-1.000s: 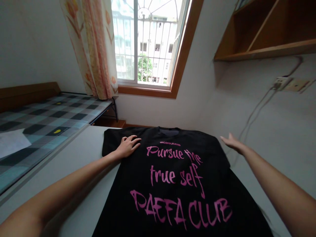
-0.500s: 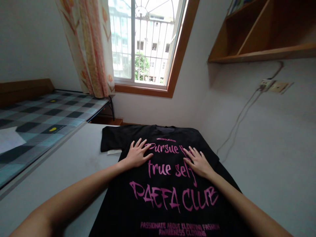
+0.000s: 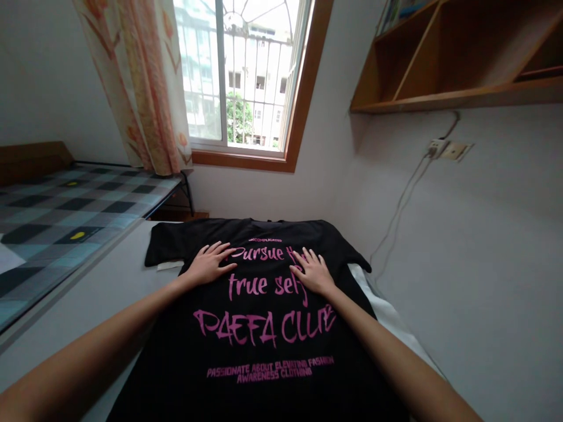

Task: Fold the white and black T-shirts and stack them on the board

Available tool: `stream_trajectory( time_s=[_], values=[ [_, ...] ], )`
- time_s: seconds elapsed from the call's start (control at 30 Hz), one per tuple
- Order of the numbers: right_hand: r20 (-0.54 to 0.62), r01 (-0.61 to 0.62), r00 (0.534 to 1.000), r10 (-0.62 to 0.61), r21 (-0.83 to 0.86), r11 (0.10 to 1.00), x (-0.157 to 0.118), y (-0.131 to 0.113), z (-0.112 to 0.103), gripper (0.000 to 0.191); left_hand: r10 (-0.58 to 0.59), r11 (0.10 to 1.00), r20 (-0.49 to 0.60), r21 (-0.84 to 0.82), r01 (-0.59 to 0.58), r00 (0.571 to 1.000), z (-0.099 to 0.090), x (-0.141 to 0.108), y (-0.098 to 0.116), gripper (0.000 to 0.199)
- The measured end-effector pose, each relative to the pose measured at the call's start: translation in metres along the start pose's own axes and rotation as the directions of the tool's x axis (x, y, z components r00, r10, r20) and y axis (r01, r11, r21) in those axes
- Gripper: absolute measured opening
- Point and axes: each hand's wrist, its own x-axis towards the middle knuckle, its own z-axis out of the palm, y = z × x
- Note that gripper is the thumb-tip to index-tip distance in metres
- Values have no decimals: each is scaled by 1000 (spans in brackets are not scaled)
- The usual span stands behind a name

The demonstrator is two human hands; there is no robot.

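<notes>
Black T-shirt (image 3: 264, 305) on white table (image 3: 116, 287)

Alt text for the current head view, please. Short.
A person's left hand and right hand lie flat, fingers spread, on a pink-lettered black T-shirt laid out on a white surface. Beyond is a barred window with a floral curtain; a checked mattress is left, wooden shelving upper right.

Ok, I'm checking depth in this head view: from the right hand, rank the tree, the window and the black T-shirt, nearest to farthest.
From the right hand:
1. Black T-shirt: directly under the hand, which rests on its printed front.
2. Window: in the far wall, ahead and to the left.
3. Tree: outdoors, beyond the window.
</notes>
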Motion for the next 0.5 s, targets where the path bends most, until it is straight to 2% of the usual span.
stream_trajectory(
  time_s=[0.13, 0.27, 0.37, 0.5],
  values=[
    [11, 14, 1000, -15, 49, 999, 22, -48, 4, 76, -40, 999, 72, 15, 39, 997, -16, -6, -52, 63],
    [11, 25, 1000, -26, 89, 996, 48, -87, 4, 76, -91, 996, 105, 27, 89, 990, -26, -1, -96, 64],
    [-10, 26, 1000, -25, 116, 993, 60, -101, 4, 76, -97, 994, 48, 46, 94, 994, -25, 1, -112, 61],
    [-109, 68, 993, -49, 181, 981, 59, -96, 5, 70, -53, 997, -106, 45, 58, 993, -19, -8, -113, 55]
  ],
)
